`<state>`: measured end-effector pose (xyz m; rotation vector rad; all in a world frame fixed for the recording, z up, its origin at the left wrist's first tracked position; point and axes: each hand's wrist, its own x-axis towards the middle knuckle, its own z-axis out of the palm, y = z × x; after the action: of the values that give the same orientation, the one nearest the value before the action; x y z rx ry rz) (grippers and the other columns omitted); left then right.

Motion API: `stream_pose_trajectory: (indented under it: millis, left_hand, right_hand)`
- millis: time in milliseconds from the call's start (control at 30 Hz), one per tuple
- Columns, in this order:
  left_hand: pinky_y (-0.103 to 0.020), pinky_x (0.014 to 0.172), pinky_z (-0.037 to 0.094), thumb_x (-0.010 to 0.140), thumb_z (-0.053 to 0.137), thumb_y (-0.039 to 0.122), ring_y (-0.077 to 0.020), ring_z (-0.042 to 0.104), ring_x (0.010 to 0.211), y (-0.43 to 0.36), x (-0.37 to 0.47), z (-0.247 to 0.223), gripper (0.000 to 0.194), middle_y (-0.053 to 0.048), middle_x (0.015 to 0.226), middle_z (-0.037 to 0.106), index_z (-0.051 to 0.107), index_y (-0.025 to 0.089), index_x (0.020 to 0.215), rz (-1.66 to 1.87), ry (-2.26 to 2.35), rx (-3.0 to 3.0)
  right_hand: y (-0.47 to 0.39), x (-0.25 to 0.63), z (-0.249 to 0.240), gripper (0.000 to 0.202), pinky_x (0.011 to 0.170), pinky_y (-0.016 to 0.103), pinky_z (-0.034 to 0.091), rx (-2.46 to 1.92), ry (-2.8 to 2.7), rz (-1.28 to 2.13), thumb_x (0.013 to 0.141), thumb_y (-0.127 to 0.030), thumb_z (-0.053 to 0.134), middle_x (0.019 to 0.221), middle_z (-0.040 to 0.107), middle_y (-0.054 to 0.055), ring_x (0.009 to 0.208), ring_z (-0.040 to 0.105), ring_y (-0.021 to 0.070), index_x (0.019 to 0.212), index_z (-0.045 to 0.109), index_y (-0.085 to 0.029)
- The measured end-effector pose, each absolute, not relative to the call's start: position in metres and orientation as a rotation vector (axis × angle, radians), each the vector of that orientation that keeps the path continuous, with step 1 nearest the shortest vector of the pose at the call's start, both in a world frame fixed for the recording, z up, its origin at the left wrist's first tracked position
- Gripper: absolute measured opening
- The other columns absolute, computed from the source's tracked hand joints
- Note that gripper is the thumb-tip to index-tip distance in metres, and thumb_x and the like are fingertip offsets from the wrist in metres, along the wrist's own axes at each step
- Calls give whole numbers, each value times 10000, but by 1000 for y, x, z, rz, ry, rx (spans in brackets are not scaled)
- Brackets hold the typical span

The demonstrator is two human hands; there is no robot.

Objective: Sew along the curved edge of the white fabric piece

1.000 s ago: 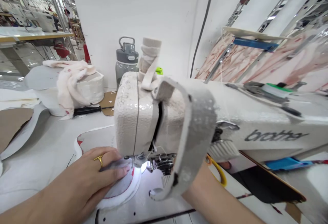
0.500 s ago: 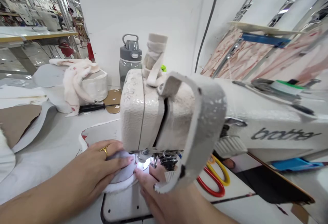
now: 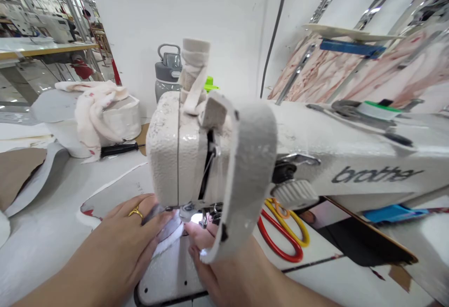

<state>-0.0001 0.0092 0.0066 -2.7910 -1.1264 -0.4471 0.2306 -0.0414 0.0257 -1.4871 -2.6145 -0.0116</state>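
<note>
My left hand (image 3: 129, 232), a gold ring on one finger, lies with its fingers stretched over a grey-backed fabric piece (image 3: 115, 194) with a white fluffy edge. Its fingertips reach close to the lit needle area of a white sewing machine (image 3: 168, 152). On the other side of the needle, my right hand (image 3: 217, 260) has its fingers bent together at the near edge of the piece, seemingly pinching it. The machine's curved guard (image 3: 250, 171) hides part of that hand. Under the machine head, the piece's far side is out of sight.
Red and yellow scissors handles (image 3: 280, 232) lie right of the needle. A grey bottle (image 3: 168, 73) and a wound tape roll (image 3: 196, 59) stand behind the head. Left are a fabric bundle (image 3: 101, 115), a black-handled tool (image 3: 119, 149) and cut pieces (image 3: 21, 171).
The fabric piece has turned and shifted left, its far corner swinging outward. Both hands stay beside the needle. A metal lever now shows in the head's slot. The view has shifted slightly.
</note>
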Motion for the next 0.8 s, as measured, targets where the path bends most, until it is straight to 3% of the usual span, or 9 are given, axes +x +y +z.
stream_pose_trajectory:
  millis: [133,267,400,600,733,800]
  left_hand:
    - [-280,639,528,947,458,311,-195,660,780,20,-6,29,271,2,836,696,683,316,1097,-533,-868,-2919]
    - [-265,534,451,973,405,359,-166,570,586,22,-8,42,309,30,732,650,692,349,1088,-572,-866,-2967]
    - [-315,645,483,975,379,348,-201,610,708,8,-6,26,352,-2,873,698,687,333,1145,-506,-1047,-2833]
    - [-390,737,511,844,404,186,-269,666,888,-9,-4,-2,499,-87,1059,714,644,258,1276,-530,-908,-2591]
    - [-363,727,511,897,460,335,-261,657,895,-6,-9,-3,411,-66,1046,716,646,295,1261,-530,-933,-2597]
    - [-336,733,516,895,473,335,-243,654,877,-1,-14,1,395,-43,1052,718,650,314,1248,-551,-882,-2648]
  right_hand:
    - [-37,228,37,308,653,326,496,-1484,-2688,121,884,-178,545,927,747,105,760,657,238,1141,713,-200]
    - [-35,227,47,299,673,331,485,-1455,-2716,232,911,-182,540,943,739,87,785,649,235,1169,690,-204]
    - [-35,228,50,218,638,299,443,-1442,-2737,220,894,-151,543,871,722,56,744,618,200,1017,714,-208]
    - [-36,232,39,204,658,324,439,-1427,-2671,128,912,-201,535,819,702,74,736,607,212,880,736,-198]
    - [-33,232,36,209,684,304,453,-1416,-2642,226,929,-218,537,753,674,50,762,618,203,808,705,-198]
    - [-31,231,38,219,704,289,459,-1402,-2655,271,939,-216,535,738,668,38,792,631,198,783,688,-198]
